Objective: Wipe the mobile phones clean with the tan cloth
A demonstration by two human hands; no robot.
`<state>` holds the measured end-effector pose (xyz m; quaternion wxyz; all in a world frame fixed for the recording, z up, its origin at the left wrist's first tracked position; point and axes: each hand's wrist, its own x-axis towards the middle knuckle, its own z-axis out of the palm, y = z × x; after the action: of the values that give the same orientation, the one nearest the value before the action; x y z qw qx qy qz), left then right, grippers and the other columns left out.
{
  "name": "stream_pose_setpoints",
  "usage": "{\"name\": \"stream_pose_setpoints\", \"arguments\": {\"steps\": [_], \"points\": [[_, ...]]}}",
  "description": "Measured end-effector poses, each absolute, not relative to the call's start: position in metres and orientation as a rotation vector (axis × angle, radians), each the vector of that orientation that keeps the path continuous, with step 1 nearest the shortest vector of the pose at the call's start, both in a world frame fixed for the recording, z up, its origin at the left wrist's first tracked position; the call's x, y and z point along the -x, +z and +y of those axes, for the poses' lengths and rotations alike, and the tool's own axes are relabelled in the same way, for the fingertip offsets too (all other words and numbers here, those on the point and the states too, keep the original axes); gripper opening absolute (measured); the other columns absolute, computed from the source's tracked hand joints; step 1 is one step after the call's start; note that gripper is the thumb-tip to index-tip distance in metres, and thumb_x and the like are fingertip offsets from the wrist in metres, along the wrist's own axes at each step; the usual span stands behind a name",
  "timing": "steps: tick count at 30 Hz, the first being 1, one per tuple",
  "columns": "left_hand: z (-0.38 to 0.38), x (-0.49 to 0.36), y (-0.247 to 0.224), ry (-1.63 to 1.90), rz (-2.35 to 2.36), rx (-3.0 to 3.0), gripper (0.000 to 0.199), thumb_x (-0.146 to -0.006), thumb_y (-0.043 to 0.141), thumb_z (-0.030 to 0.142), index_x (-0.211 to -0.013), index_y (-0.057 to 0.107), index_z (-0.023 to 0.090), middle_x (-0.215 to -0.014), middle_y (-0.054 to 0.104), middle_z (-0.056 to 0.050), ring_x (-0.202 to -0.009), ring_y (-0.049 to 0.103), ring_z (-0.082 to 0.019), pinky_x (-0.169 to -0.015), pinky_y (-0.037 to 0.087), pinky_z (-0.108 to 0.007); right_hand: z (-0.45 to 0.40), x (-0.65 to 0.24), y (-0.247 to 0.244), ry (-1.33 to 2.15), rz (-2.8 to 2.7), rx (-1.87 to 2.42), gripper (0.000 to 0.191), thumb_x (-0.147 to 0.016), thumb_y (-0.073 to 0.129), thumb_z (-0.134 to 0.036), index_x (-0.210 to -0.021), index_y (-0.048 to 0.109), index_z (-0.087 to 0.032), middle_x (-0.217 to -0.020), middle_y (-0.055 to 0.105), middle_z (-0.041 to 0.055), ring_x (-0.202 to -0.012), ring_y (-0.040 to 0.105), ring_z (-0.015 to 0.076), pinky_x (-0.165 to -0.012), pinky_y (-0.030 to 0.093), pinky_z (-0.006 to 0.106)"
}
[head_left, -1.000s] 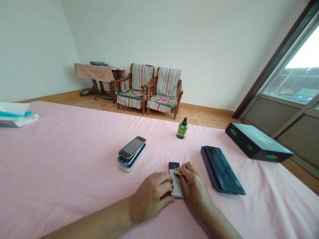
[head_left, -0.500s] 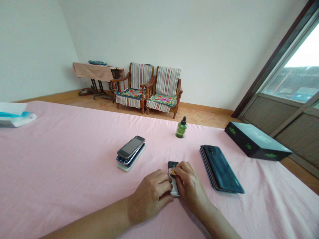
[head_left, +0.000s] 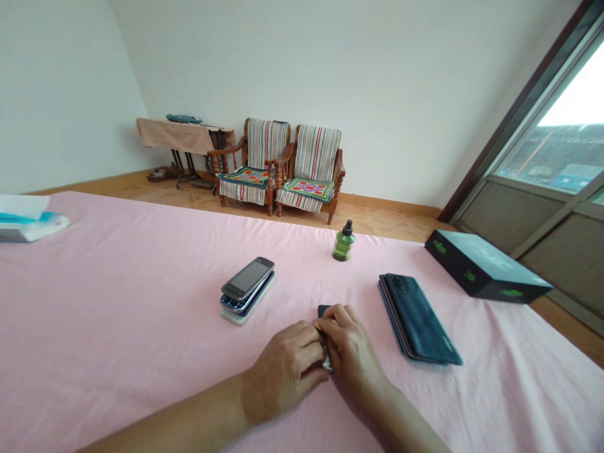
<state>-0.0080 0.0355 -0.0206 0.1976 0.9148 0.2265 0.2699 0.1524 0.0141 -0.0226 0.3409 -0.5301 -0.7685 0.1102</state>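
A small mobile phone (head_left: 323, 311) lies on the pink cloth (head_left: 155, 371) in front of me; its dark top end shows, and a strip of its pale, silvery lower face. My left hand (head_left: 292, 362) is closed along the phone's left side, fingers curled against its edge. Over the phone, my right hand (head_left: 346, 346) is closed in a pinch on a small yellowish piece (head_left: 318, 326), whose kind I cannot make out. The two hands nearly touch and cover most of the phone.
To the left sits a stack of older phones (head_left: 248, 280); to the right, a stack of larger phones (head_left: 419, 321). Beyond stand a green spray bottle (head_left: 343, 242) and a black box (head_left: 486, 267). A tissue pack (head_left: 35, 228) lies far left. Two wooden chairs (head_left: 309, 163) stand past the cloth's edge.
My right hand has shifted left across the phone with the yellowish piece, closer to my left hand, covering more of the phone. The left hand stays in place.
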Motion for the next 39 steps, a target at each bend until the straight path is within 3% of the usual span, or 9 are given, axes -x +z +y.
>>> {"name": "stream_pose_setpoints", "arguments": {"steps": [5,11,17,25,39], "points": [[0.036,0.008,-0.02,0.716,0.644,-2.579,0.008,-0.085,0.069,0.016,-0.084,0.062,0.014,-0.091,0.064,-0.006,-0.09,0.058,-0.021,-0.082,0.048,-0.032,0.018,-0.164,-0.026,0.267,-1.935,1.387,0.026,-0.085,0.047,-0.001,-0.082,0.066,-0.018,-0.083,0.055,0.0063,-0.08,0.049,0.0204,-0.07,0.041,0.032],[0.036,0.008,-0.021,0.763,0.627,-2.591,0.008,-0.085,0.07,0.017,-0.083,0.062,0.015,-0.092,0.066,-0.005,-0.088,0.059,-0.02,-0.081,0.048,-0.032,0.021,-0.191,-0.035,0.14,-1.85,1.526,0.024,-0.079,0.046,0.0,-0.069,0.06,-0.018,-0.074,0.053,0.0044,-0.074,0.052,0.0196,-0.067,0.04,0.031],[0.036,0.008,-0.02,0.766,0.615,-2.585,0.009,-0.084,0.071,0.016,-0.086,0.063,0.015,-0.094,0.066,-0.005,-0.089,0.059,-0.02,-0.082,0.047,-0.031,0.029,-0.19,-0.041,0.265,-1.695,1.401,0.023,-0.089,0.044,-0.01,-0.084,0.065,-0.018,-0.083,0.059,0.0053,-0.077,0.057,0.0182,-0.069,0.044,0.028],[0.036,0.009,-0.02,0.805,0.585,-2.576,0.007,-0.085,0.07,0.015,-0.086,0.063,0.015,-0.093,0.066,-0.006,-0.089,0.059,-0.02,-0.081,0.047,-0.031,0.028,-0.191,-0.038,0.395,-1.76,1.361,0.023,-0.089,0.048,-0.011,-0.074,0.064,-0.018,-0.079,0.059,0.0045,-0.075,0.057,0.0168,-0.066,0.043,0.026],[0.035,0.009,-0.019,0.758,0.64,-2.577,0.005,-0.088,0.067,0.02,-0.086,0.064,0.017,-0.092,0.066,-0.006,-0.089,0.059,-0.02,-0.082,0.047,-0.03,-0.025,-0.187,-0.032,0.449,-1.938,1.381,0.026,-0.087,0.042,-0.003,-0.086,0.063,-0.019,-0.085,0.056,0.0059,-0.079,0.057,0.0179,-0.067,0.045,0.028]]}}
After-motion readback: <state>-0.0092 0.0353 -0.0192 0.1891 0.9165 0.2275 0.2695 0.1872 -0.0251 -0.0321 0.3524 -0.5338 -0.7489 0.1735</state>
